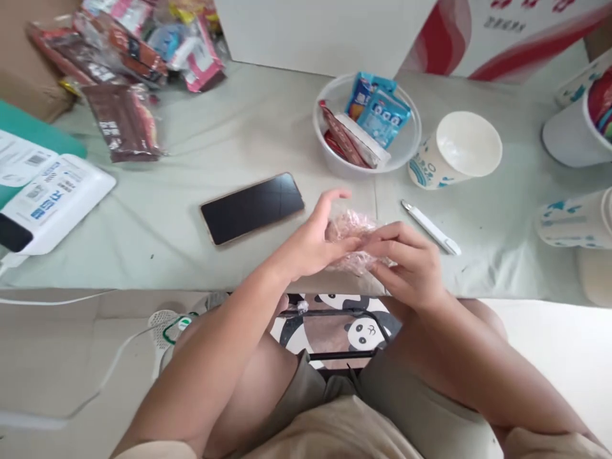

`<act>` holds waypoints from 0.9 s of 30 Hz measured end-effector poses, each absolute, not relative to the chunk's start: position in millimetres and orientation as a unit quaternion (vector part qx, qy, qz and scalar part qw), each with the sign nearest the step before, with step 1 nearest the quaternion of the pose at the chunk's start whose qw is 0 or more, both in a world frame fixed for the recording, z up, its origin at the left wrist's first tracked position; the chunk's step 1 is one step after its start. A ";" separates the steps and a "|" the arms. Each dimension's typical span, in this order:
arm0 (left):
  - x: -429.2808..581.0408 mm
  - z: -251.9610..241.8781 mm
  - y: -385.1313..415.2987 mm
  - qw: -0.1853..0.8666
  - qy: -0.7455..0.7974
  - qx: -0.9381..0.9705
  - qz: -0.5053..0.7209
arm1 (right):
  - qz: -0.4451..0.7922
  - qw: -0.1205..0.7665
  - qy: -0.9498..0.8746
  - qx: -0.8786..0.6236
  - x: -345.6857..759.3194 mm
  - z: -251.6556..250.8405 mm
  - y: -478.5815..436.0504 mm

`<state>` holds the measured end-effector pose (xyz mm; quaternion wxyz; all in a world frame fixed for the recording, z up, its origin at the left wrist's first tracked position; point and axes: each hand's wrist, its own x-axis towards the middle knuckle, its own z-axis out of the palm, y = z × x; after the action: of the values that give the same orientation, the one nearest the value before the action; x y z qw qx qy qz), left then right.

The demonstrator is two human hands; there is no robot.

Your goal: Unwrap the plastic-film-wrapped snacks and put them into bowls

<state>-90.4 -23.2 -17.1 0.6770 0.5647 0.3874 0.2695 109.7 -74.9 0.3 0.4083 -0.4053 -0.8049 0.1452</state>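
Observation:
My left hand [316, 240] and my right hand [406, 258] meet over the near edge of the table, both pinching a small clear plastic packet [352, 229] with pinkish contents. The left thumb and fingers grip its left side, with the index finger raised. The right fingers curl over its right side. A white pen-like tool [430, 227] lies just right of my hands. A dark phone [252, 207] lies face up to the left.
A clear bowl [406, 150] holds blue and red sachets. A white paper cup [456, 152] lies tipped beside it, more cups [574, 220] at right. Snack packets [122, 118] pile up at back left. A white device [52, 201] sits at left.

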 end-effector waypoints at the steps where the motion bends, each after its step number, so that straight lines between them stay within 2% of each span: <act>1: -84.6 -21.1 -24.6 0.665 0.374 0.582 0.282 | 0.139 0.424 -0.787 -0.426 114.8 -2.1 -74.0; 4: -68.9 -28.8 -21.9 0.623 0.327 0.624 0.339 | 0.133 0.460 -0.721 -0.501 127.7 -9.4 -66.2; 8: -51.6 -35.2 -14.8 0.604 0.291 0.639 0.376 | 0.197 0.465 -0.660 -0.556 140.7 -20.5 -53.1; 13: -40.5 -44.1 -14.7 0.448 0.373 0.693 0.425 | 0.299 0.448 -0.650 -0.535 152.6 -21.9 -50.1; 16: -44.1 -50.6 -14.0 0.420 0.395 0.684 0.446 | 0.241 0.390 -0.671 -0.583 168.8 -17.4 -52.6; 19: -52.6 -56.8 -11.0 0.368 0.420 0.686 0.467 | 0.118 0.268 -0.667 -0.685 191.4 -19.3 -54.4; 22: -58.9 -60.0 -8.0 0.343 0.437 0.687 0.469 | 0.068 0.160 -0.639 -0.749 210.2 -27.9 -55.3; 24: -59.8 -59.4 -7.4 0.343 0.442 0.685 0.466 | 0.063 0.146 -0.632 -0.758 216.5 -31.3 -55.6; 27: -57.8 -55.6 -8.4 0.346 0.441 0.689 0.459 | 0.120 0.214 -0.632 -0.735 212.4 -24.0 -56.7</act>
<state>-57.8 -8.4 -55.6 0.3460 0.6887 0.4414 0.4594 212.4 -56.7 -24.0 0.2138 -0.7355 -0.6316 0.1200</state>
